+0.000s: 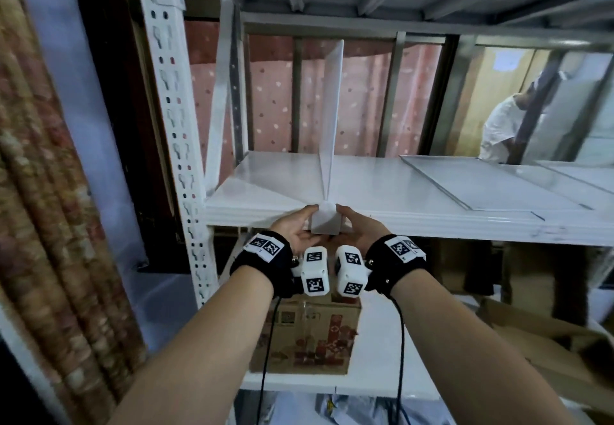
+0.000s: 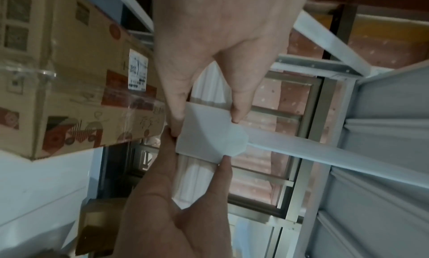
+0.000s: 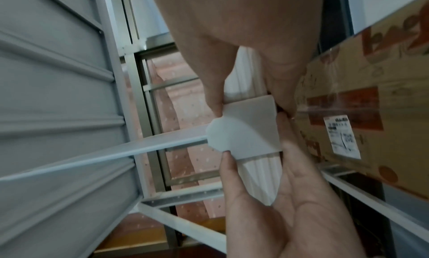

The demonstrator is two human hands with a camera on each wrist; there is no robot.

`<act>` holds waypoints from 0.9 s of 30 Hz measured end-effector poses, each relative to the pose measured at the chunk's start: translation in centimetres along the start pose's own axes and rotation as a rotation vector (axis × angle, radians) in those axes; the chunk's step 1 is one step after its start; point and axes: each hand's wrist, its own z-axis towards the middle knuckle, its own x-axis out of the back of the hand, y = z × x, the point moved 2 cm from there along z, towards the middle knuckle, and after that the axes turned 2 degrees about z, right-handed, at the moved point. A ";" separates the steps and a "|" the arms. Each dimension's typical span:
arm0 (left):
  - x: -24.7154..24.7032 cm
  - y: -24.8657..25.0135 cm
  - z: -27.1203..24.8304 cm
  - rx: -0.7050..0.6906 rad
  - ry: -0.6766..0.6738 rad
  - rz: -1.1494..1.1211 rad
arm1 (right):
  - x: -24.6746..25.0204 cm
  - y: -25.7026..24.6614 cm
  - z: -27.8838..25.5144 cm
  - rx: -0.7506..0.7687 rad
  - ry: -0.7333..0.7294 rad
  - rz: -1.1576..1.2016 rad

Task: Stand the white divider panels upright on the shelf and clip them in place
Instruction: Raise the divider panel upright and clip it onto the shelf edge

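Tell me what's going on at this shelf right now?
A person is fitting a white divider panel that stands upright on the white shelf. Both hands, the left hand and the right hand, pinch a white clip at the shelf's front edge, at the foot of the panel. Whether it has snapped home cannot be told. More panels lie flat on the shelf to the right, not yet stood up.

Printed cardboard box [image 1: 305,338] (taped) before dotted pink curtain [image 1: 275,92].
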 end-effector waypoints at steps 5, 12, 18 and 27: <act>-4.8 -2.0 0.7 -0.031 -0.018 0.080 | 4.8 -2.1 -1.0 0.039 0.023 -0.062; -8.5 -3.7 0.6 -0.001 -0.039 0.077 | 8.4 -3.6 -1.1 0.036 0.015 -0.040; -8.7 -3.9 0.5 -0.048 -0.016 0.028 | 8.5 -3.9 -0.5 0.004 0.041 -0.086; -8.5 -3.9 0.5 -0.070 0.015 0.049 | 8.9 -4.2 -0.8 -0.069 0.008 -0.089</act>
